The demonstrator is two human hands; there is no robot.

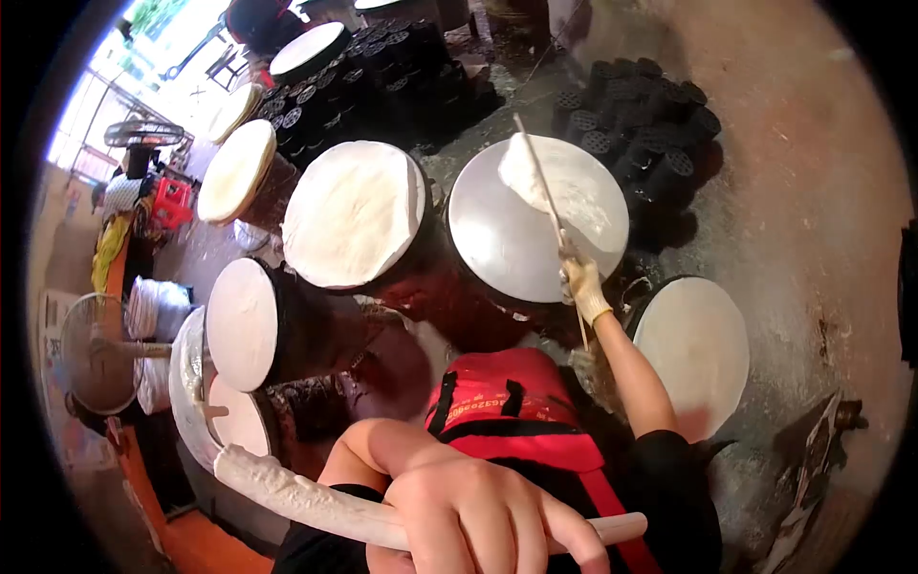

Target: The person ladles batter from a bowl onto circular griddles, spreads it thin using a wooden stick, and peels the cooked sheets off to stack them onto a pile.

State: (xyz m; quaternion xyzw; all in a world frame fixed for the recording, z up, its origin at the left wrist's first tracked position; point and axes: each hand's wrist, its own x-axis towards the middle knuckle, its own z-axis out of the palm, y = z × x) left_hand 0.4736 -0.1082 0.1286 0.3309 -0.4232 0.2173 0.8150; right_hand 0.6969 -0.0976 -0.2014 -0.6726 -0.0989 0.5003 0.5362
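My left hand [478,507], bare and closed, grips a thick white rod [316,502] across the front of my body. Pasty white batter coats the rod's far-left part. My right hand [581,282], in a pale glove, is closed around a long thin stick [542,177]. That stick slants over a round metal griddle [488,239], its upper end by a patch of white batter [524,172] on the far side. Much of the griddle's near left surface is bare and shiny. Left of it, a neighbouring griddle carries a thick white round sheet [354,212].
More white-topped round griddles stand left [241,325], far left [237,170] and right [696,354]. Black honeycomb briquettes are stacked behind [325,105] and at back right [660,134]. A fan [100,352] and a red stool [172,203] are at left. I wear a red apron [516,383].
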